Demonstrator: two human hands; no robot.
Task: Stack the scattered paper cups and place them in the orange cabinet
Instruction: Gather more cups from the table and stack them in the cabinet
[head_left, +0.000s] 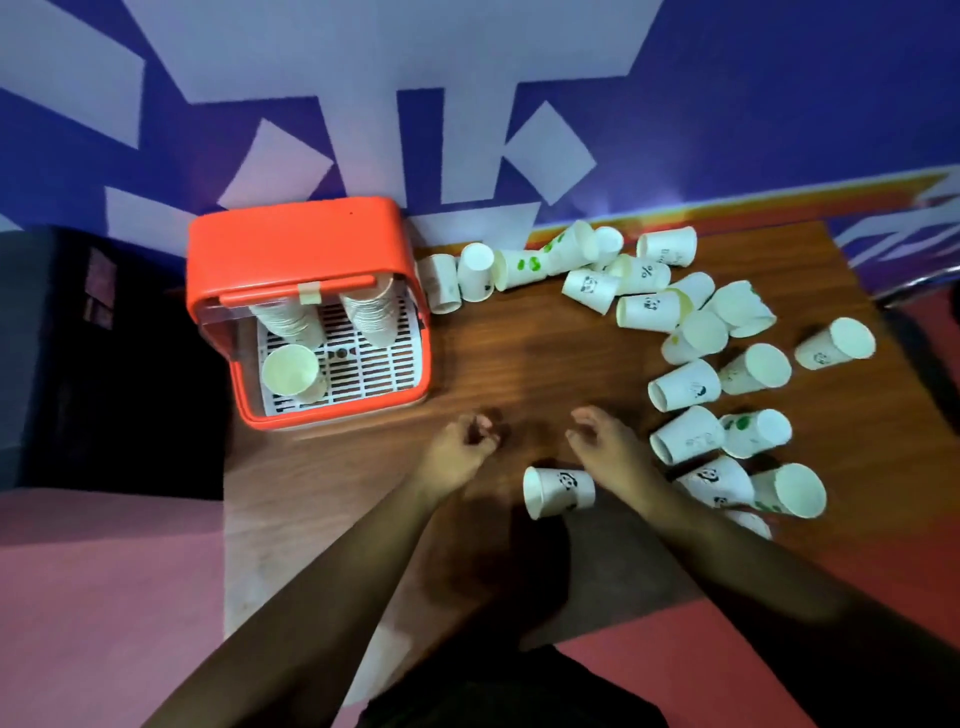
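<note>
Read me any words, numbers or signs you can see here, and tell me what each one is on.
"%": on a tipped paper cup near the wall.
Marks on a second cup: too blurred to read.
Large white wall shapes: cropped, no readable word.

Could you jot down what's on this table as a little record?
cabinet: orange, open, at the table's left
inside: two cup stacks and one upright cup on a white grate
loose cups: many, mostly tipped over, at right and back
nearest cup: on its side between the forearms
left hand: curled, empty
right hand: relaxed, empty
</note>
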